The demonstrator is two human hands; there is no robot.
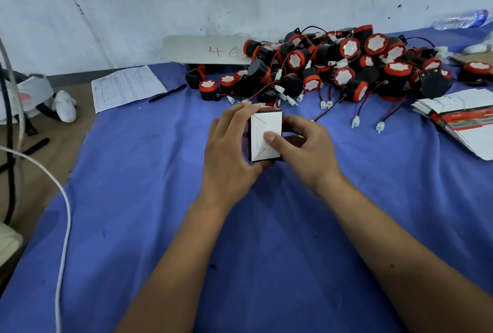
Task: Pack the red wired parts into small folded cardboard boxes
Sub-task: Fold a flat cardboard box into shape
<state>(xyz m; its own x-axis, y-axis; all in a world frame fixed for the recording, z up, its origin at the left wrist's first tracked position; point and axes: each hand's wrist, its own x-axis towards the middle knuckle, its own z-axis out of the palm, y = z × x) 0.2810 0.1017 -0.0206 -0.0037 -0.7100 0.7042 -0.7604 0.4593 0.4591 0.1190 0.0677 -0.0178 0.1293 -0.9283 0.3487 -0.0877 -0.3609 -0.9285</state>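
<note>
A small cardboard box with a white folded face and dark edges sits between both hands above the blue cloth. My left hand grips its left side, fingers curled over the far top edge. My right hand holds the right side, its thumb pressing on the white flaps. Behind the box lies a big pile of red and black wired parts, with thin red and black leads and white plugs trailing toward me. What is inside the box is hidden.
A stack of flat box blanks lies at the right edge. A printed sheet and a black pen lie at the back left. A card marked 46 leans by the wall. A white cable runs down the left.
</note>
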